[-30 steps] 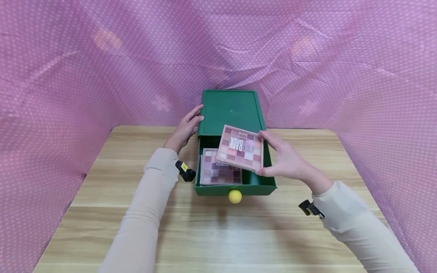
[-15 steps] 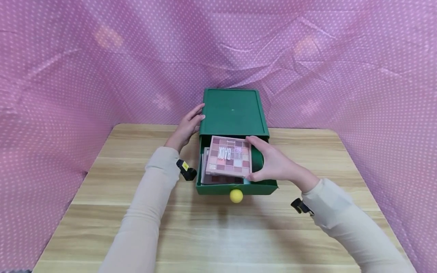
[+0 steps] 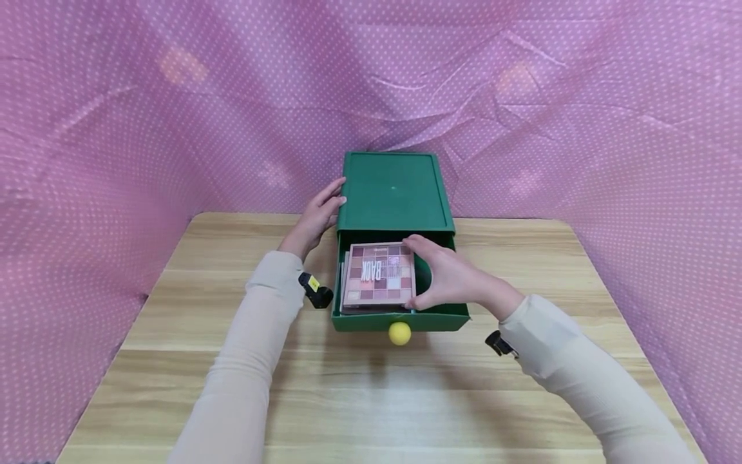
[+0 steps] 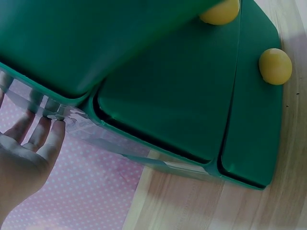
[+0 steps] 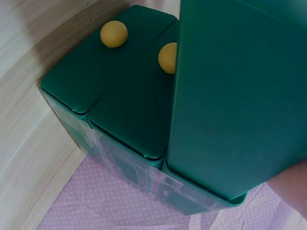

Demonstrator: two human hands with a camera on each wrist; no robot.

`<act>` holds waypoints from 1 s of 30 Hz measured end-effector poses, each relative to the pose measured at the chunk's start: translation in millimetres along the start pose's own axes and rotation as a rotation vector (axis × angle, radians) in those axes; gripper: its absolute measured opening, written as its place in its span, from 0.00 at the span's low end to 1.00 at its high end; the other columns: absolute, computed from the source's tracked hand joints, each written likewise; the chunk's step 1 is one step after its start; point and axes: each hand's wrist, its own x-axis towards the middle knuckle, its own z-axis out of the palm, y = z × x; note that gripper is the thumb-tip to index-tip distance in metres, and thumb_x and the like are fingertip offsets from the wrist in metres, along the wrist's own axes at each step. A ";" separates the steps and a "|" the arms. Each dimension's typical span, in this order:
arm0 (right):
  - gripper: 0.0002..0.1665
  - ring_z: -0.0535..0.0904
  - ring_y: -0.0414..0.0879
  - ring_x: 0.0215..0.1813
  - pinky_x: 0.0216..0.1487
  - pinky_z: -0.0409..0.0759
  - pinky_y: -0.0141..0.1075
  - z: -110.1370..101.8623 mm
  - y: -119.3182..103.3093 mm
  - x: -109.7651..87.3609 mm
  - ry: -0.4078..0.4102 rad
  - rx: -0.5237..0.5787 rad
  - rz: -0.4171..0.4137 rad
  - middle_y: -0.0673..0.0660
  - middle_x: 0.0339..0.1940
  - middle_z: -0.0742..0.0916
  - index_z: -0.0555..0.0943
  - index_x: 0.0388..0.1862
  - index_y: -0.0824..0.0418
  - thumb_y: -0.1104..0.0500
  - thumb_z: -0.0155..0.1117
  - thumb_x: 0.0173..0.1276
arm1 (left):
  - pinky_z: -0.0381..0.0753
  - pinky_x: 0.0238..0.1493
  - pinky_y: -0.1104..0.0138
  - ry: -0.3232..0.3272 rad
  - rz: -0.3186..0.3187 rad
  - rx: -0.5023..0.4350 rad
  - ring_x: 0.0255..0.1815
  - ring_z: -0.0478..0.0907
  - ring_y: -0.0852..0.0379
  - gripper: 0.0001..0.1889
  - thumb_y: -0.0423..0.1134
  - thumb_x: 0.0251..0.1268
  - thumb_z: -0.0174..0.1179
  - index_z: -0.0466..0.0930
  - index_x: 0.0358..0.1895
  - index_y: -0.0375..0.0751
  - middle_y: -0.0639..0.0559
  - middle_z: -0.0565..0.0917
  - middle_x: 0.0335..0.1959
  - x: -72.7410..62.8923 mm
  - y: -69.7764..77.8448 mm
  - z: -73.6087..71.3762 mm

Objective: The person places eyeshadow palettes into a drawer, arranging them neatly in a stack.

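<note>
A green chest of drawers (image 3: 397,190) stands at the back of the table, its top drawer (image 3: 359,323) pulled out towards me. Inside the drawer's left part, a pink eyeshadow palette (image 3: 379,274) lies over another palette (image 3: 346,259), mostly covered. My right hand (image 3: 455,276) grips the upper palette by its back and front edges, thumb at the front. In the left wrist view the fingers of my left hand (image 4: 29,153) rest, nearly straight, against the chest's clear, taped side. The right wrist view shows only a bit of the right hand (image 5: 292,191) behind the drawer.
The top drawer has a yellow ball knob (image 3: 399,333). Two lower drawers (image 5: 129,96) are closed, each with a yellow knob (image 5: 114,34). Pink dotted cloth (image 3: 278,96) hangs behind and beside the wooden table (image 3: 382,406).
My right hand has brought the upper palette left and down into the drawer, where it now lies flatter over the other one. The left hand has stayed at the chest's side.
</note>
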 end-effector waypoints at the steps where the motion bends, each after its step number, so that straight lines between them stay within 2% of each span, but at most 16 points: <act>1: 0.56 0.61 0.51 0.59 0.55 0.64 0.45 1.0 0.1 1.8 -0.001 -0.002 -0.012 0.61 0.62 0.62 0.58 0.62 0.67 0.44 0.69 0.36 | 0.67 0.51 0.61 0.001 -0.003 -0.004 0.55 0.64 0.53 0.23 0.41 0.62 0.49 0.61 0.62 0.57 0.53 0.56 0.64 0.0 -0.3 -0.4; 5: 0.56 0.61 0.50 0.58 0.55 0.64 0.43 3.8 -0.9 5.9 -0.018 -0.004 -0.026 0.61 0.62 0.63 0.58 0.62 0.67 0.46 0.70 0.35 | 0.66 0.52 0.60 0.000 -0.007 -0.018 0.56 0.64 0.53 0.23 0.41 0.62 0.49 0.61 0.62 0.57 0.53 0.56 0.64 0.3 -0.3 -1.1; 11: 0.61 0.55 0.53 0.63 0.57 0.61 0.43 6.1 -3.3 7.8 -0.054 -0.061 0.003 0.64 0.64 0.59 0.52 0.65 0.66 0.47 0.72 0.35 | 0.68 0.51 0.61 -0.015 -0.003 -0.032 0.55 0.65 0.52 0.23 0.40 0.62 0.49 0.61 0.62 0.56 0.53 0.56 0.64 3.2 -0.8 -0.8; 21: 0.63 0.59 0.51 0.61 0.56 0.62 0.41 8.5 -4.6 11.1 -0.096 -0.134 -0.023 0.62 0.63 0.62 0.50 0.65 0.66 0.44 0.73 0.36 | 0.69 0.49 0.62 -0.009 0.010 -0.029 0.53 0.67 0.52 0.23 0.39 0.63 0.48 0.62 0.62 0.55 0.53 0.57 0.63 6.1 -2.1 -2.2; 30: 0.62 0.56 0.52 0.63 0.58 0.60 0.41 6.0 -7.0 11.7 -0.141 -0.143 -0.014 0.63 0.64 0.60 0.49 0.65 0.67 0.45 0.72 0.38 | 0.67 0.51 0.60 -0.018 -0.001 -0.044 0.53 0.67 0.51 0.24 0.37 0.63 0.47 0.60 0.63 0.52 0.51 0.56 0.64 3.8 3.7 -2.1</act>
